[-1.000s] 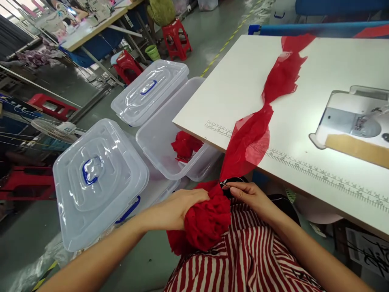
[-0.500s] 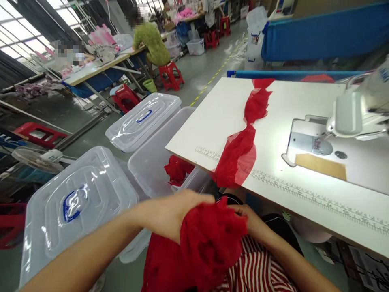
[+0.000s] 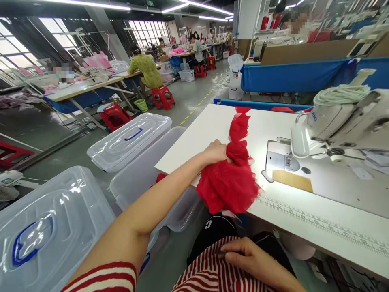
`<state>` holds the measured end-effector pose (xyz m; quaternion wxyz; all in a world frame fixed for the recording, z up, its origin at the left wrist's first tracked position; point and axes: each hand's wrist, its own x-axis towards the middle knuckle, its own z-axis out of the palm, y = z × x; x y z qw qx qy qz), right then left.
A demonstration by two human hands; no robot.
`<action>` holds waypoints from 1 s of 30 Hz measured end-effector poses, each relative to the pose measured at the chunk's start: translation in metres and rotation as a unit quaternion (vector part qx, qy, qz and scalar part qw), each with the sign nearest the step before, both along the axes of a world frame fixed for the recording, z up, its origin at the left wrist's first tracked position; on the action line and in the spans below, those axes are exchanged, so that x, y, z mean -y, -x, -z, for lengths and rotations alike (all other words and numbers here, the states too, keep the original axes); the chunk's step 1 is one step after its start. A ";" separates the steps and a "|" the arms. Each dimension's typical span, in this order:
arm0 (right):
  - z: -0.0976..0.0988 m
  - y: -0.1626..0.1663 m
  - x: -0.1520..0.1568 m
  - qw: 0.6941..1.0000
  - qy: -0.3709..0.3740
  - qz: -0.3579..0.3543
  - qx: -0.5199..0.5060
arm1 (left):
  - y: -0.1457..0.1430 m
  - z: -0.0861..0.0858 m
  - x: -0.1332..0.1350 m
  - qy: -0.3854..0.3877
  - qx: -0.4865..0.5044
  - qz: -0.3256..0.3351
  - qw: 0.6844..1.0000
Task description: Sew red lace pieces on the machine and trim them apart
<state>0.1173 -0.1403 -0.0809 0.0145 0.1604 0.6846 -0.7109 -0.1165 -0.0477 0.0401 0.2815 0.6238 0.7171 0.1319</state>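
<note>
My left hand reaches out over the white sewing table with its fingers closed on a bunched piece of red fabric. That piece spreads over the table's near left edge and hangs a little past it. Beyond it, more crumpled red fabric lies in a strip toward the back edge. My right hand rests at my lap against the striped shirt, thumb and fingers pinched together. A small dark thing shows at the fingertips, too little to name.
A sewing machine stands on the table's right side. Left of the table are an open plastic bin and lidded clear boxes. A printed ruler runs along the front edge. People sit at tables farther back.
My left hand has carried the bunched red fabric from above my lap up and forward onto the table. My right hand has come away from the fabric to my lap. The view has tilted up.
</note>
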 end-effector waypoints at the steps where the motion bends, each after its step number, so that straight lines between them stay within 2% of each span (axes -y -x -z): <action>1: -0.009 -0.004 -0.005 0.998 0.027 -0.045 -0.025 | -0.002 -0.003 0.013 -0.003 0.008 0.018 1.000; 4: -0.032 -0.016 -0.024 0.969 0.111 -0.175 -0.131 | -0.010 -0.003 0.072 -0.021 0.052 0.083 0.995; 6: -0.035 -0.022 -0.034 0.952 0.152 -0.187 -0.186 | -0.012 0.005 0.123 -0.011 0.081 0.097 0.992; 8: -0.026 -0.022 -0.037 0.954 0.187 -0.136 -0.192 | -0.011 0.018 0.171 0.029 0.063 0.099 0.993; 9: -0.020 -0.020 -0.035 0.961 0.200 -0.085 -0.171 | -0.010 0.025 0.193 0.056 0.048 0.089 0.993; 11: -0.004 -0.010 -0.026 0.972 0.213 0.037 -0.088 | -0.009 0.039 0.227 0.105 0.028 0.057 0.992; 13: 0.009 0.005 -0.014 0.973 0.202 0.113 0.007 | -0.009 0.049 0.251 0.130 0.025 0.026 0.991; 14: 0.013 0.012 -0.009 0.973 0.191 0.122 0.040 | -0.009 0.053 0.259 0.136 0.027 0.014 0.990; 17: 0.021 0.031 -0.001 0.981 0.154 0.090 0.071 | -0.013 0.060 0.274 0.141 0.028 -0.004 0.990; 22: 0.019 0.047 -0.001 0.994 0.087 0.061 0.037 | -0.016 0.062 0.278 0.122 0.034 -0.003 0.992; 26: 0.014 0.056 0.003 0.996 0.078 0.053 -0.012 | -0.019 0.065 0.274 0.135 0.033 0.009 0.990; 28: 0.016 0.058 0.005 0.995 0.071 0.064 -0.029 | -0.019 0.064 0.273 0.148 0.039 0.009 0.988; 30: 0.021 0.057 0.005 0.994 0.061 0.084 -0.035 | -0.017 0.053 0.268 0.162 0.055 0.011 0.985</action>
